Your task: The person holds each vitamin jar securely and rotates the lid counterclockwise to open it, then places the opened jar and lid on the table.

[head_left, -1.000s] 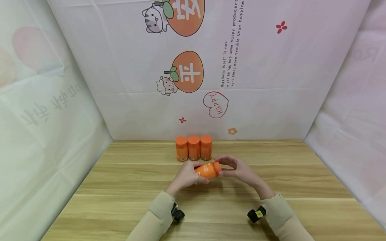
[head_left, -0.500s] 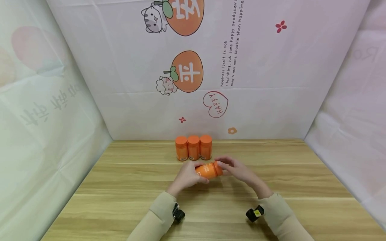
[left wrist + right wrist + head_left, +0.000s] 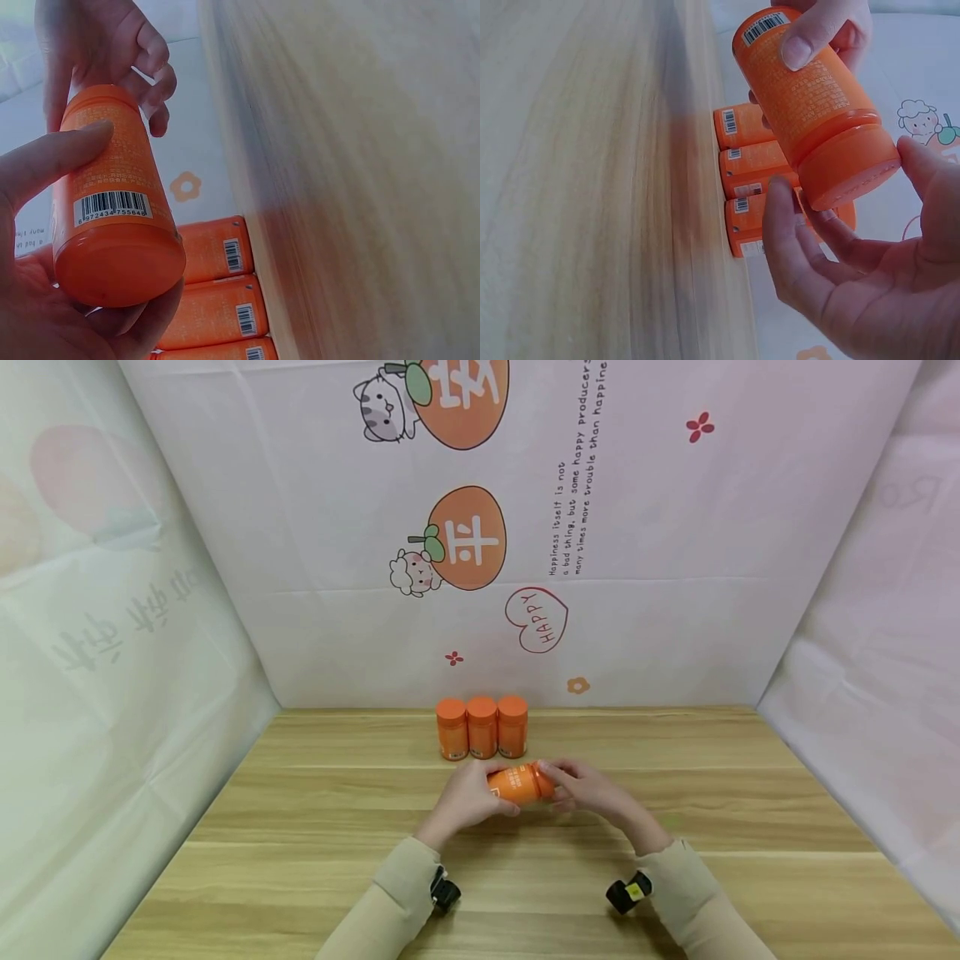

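Observation:
An orange bottle is tilted well over above the wooden table, its cap end toward the right. My left hand grips its body, the thumb lying across the printed label in the left wrist view. At the other end, my right hand holds the orange cap between thumb and fingers; the cap sits on the bottle. The bottle's base and barcode face the left wrist camera. Behind the hands, three similar orange bottles stand upright side by side, caps on.
The wooden table runs back to a white printed cloth hung as a rear wall. More pale cloth hangs on the left and right sides. The standing bottles are near the table's back edge.
My right hand has shifted slightly left and its thumb has come round onto the cap, turning about it. The left hand and the bottle stay almost in place. The standing bottles have not moved.

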`<state>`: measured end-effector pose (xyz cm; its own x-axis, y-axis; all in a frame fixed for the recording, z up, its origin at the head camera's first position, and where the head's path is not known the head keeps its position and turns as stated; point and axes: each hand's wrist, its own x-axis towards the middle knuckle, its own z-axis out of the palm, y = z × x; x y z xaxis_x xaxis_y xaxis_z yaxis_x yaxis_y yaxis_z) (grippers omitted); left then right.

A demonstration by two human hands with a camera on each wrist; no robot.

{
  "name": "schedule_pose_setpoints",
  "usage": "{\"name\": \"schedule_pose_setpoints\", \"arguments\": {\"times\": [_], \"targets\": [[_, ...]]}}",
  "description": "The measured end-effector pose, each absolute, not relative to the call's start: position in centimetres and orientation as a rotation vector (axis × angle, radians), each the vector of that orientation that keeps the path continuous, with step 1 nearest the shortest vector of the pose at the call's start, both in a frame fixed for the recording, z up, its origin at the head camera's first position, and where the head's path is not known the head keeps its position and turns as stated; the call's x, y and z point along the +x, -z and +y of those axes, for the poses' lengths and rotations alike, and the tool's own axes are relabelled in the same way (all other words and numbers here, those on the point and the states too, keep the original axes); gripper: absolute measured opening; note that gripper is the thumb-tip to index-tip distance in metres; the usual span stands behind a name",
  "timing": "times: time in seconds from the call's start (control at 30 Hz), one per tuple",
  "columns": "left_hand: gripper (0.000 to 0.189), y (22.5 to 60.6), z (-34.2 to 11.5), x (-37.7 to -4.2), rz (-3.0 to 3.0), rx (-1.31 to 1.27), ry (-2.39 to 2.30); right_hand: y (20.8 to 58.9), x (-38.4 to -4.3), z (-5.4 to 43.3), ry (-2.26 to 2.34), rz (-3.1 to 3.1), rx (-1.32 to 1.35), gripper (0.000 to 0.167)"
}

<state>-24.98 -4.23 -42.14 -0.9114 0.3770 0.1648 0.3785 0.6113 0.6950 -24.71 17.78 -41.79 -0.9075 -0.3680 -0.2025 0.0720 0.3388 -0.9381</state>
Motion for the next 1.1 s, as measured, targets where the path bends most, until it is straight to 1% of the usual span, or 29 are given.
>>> {"name": "schedule_pose_setpoints", "arguments": {"times": [0.3,0.53,1.1], "targets": [[0.054,41.9,-4.3,-24.8,-2.814,-0.666,1.227,41.9,-24.6,18.0,1.625,2.185,-0.295,0.065],[0.054,42.2,-4.4,-24.9,-2.806,-0.675,1.233,41.9,-24.6,18.3,1.622,2.165,-0.347,0.067],[0.056,42.0,-4.5,-24.7,-2.811,-0.678,1.264,41.4,-24.5,18.9,1.58,2.215,-0.54,0.057]]}}
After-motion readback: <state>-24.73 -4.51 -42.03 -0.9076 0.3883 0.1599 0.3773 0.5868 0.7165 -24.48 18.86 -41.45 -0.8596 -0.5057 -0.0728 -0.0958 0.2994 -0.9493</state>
